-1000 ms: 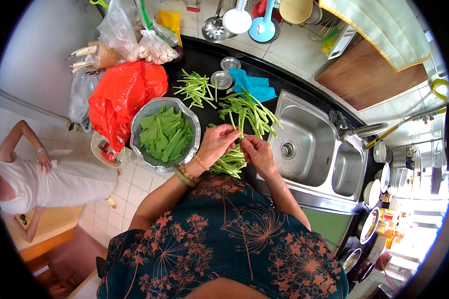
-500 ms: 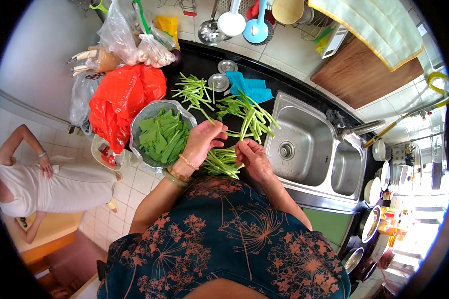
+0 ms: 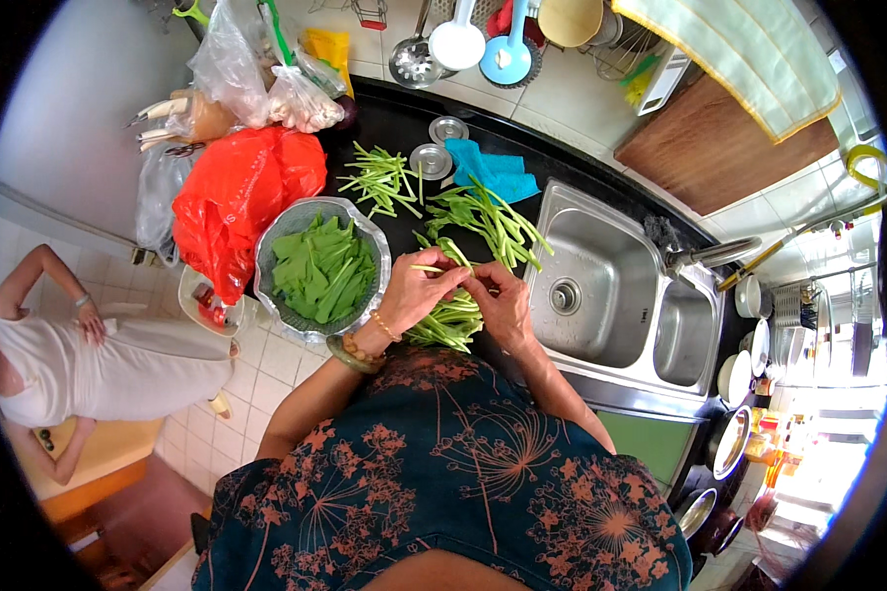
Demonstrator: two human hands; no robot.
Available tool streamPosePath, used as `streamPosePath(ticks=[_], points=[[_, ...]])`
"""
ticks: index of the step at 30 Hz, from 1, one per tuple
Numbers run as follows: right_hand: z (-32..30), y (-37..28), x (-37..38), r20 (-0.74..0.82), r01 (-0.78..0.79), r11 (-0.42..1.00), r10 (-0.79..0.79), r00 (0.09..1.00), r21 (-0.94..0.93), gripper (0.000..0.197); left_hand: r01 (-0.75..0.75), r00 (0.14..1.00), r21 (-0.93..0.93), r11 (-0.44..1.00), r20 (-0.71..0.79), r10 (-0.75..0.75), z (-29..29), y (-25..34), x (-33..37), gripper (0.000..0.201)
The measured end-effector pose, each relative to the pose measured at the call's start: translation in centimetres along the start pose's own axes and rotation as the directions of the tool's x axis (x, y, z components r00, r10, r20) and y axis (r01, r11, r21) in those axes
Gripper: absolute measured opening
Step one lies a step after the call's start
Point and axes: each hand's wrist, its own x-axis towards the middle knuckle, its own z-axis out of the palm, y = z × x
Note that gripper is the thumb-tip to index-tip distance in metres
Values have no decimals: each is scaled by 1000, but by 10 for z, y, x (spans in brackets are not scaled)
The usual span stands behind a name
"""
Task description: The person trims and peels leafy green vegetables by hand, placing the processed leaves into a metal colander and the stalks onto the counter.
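My left hand (image 3: 419, 297) and my right hand (image 3: 504, 307) meet over the dark counter, fingertips pinched together on a green vegetable stem (image 3: 450, 252). One pale stem end pokes out past my left fingers. Just below my hands, partly covered by them, lies a bunch of leafy stalks (image 3: 448, 325) against my shirt. Beyond my right hand sits another heap of long green stalks (image 3: 493, 223). A smaller pile of cut stems (image 3: 380, 179) is farther back to the left. Beside my left wrist stands a grey scalloped bowl (image 3: 265, 258) holding picked green leaves (image 3: 320, 266).
A double steel sink (image 3: 601, 330) with a faucet (image 3: 715, 253) is at the right. Behind the stalks are a blue cloth (image 3: 493, 172) and two metal lids (image 3: 431, 161). A red plastic bag (image 3: 251, 192) borders the bowl. Another person (image 3: 99, 360) stands at left.
My hands have come together. My left hand has moved right and down from the stem pile, and its fingers now meet those of my right hand on the stem.
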Motion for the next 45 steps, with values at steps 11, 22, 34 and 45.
streamPosePath(ticks=[11, 22, 34, 45], points=[[-12, 2, 1, 518, -608, 529, 328, 790, 592, 24, 180, 977, -709, 682, 45, -210, -23, -20, 15, 18], [-29, -11, 11, 680, -649, 677, 295, 671, 347, 30, 255, 923, -198, 947, 341, -177, -18, 14, 18, 23], [-9, 18, 6, 453, -522, 740, 326, 830, 424, 21, 319, 944, -271, 908, 173, -281, -13, -19, 19, 17], [-7, 9, 29, 505, -576, 543, 293, 812, 611, 21, 203, 978, -685, 699, 107, -179, -2, -20, 23, 15]])
